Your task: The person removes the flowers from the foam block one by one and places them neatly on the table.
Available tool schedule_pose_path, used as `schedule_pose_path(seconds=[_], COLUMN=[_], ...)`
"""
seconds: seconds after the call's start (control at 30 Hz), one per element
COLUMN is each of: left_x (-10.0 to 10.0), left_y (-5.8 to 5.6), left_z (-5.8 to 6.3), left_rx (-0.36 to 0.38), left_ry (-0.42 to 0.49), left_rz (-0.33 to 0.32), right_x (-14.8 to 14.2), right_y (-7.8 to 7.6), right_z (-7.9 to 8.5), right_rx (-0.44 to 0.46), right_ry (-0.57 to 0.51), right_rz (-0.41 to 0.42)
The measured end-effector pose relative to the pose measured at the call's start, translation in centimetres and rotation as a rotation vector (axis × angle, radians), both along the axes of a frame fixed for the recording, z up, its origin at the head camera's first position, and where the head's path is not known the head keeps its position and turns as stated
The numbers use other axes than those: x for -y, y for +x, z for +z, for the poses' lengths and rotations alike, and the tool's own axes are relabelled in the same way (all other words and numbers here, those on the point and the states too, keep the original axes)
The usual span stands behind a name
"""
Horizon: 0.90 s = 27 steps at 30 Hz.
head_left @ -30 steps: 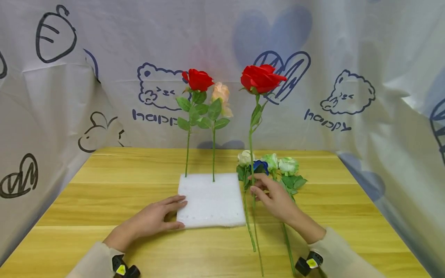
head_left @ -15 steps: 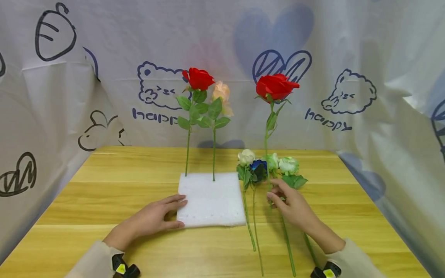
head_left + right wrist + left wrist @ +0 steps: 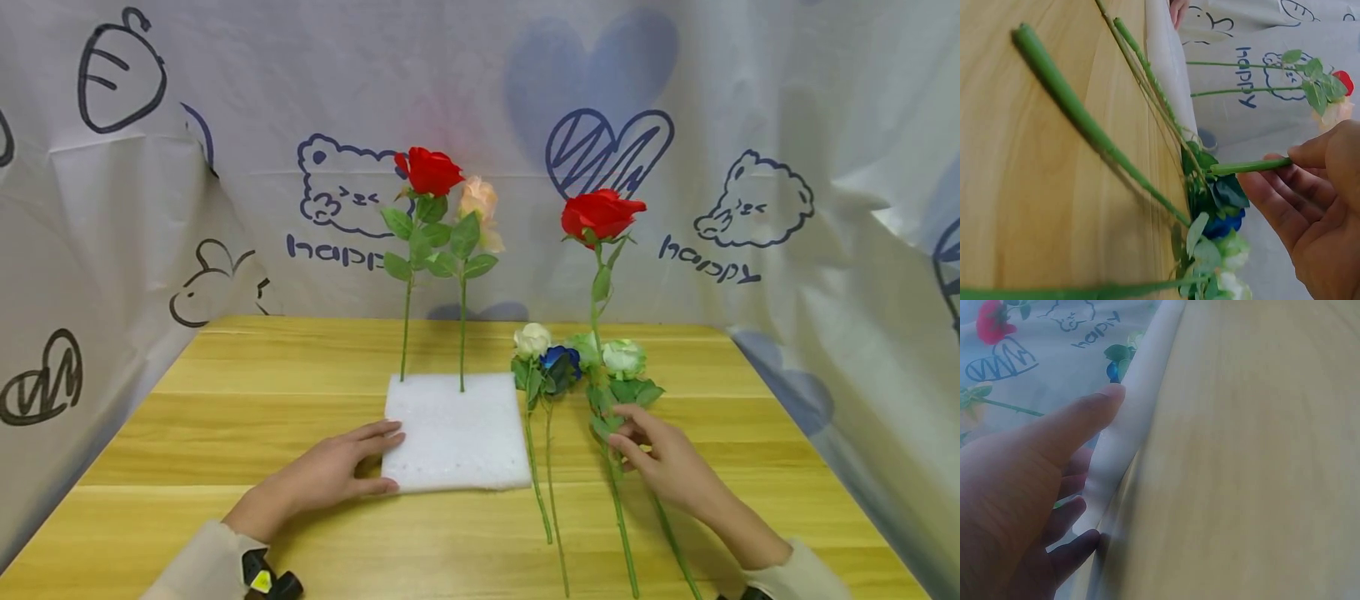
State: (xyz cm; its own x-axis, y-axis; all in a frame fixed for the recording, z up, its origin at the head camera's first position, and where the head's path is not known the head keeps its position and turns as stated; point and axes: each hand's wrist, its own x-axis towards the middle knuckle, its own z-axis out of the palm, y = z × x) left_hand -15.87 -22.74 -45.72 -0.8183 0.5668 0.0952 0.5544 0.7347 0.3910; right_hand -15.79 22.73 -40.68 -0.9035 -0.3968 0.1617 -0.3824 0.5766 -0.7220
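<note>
My right hand (image 3: 667, 458) pinches the green stem of a red rose (image 3: 603, 217) between thumb and fingers. The rose stands roughly upright over the lying flowers. In the right wrist view, the lower end of its stem (image 3: 1247, 167) sticks out past the fingertips, above the table. My left hand (image 3: 330, 467) rests along the left side of a white foam block (image 3: 457, 442), fingers relaxed; in the left wrist view the thumb lies along the foam's near edge (image 3: 1141, 387). Another red rose (image 3: 431, 172) and a peach flower (image 3: 478, 204) stand upright in the foam's far part.
Right of the foam lie several flowers on the wooden table (image 3: 247, 400): a white rose (image 3: 532, 340), a blue rose (image 3: 561, 362) and pale green ones (image 3: 624, 357). Their stems point toward the near edge. A white printed cloth (image 3: 480, 83) hangs behind and at both sides.
My right hand has moved right and a little nearer, away from the foam, and the red rose it holds has gone right and lower. The left hand and foam stay put.
</note>
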Motion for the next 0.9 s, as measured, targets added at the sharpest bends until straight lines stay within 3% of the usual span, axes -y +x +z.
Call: schedule_pose_path(seconds=[0.4, 0.9], left_x=[-0.1, 0.1], left_y=[-0.1, -0.1], left_z=[0.1, 0.1], left_rx=[-0.010, 0.018], left_ry=[-0.006, -0.003], left_rz=[0.000, -0.001], right_x=[-3.3, -7.1], right_y=[0.9, 1.6], right_z=[-0.4, -1.2], right_rx=[0.067, 0.257], right_ry=[0.022, -0.008], right_rz=[-0.021, 0.008])
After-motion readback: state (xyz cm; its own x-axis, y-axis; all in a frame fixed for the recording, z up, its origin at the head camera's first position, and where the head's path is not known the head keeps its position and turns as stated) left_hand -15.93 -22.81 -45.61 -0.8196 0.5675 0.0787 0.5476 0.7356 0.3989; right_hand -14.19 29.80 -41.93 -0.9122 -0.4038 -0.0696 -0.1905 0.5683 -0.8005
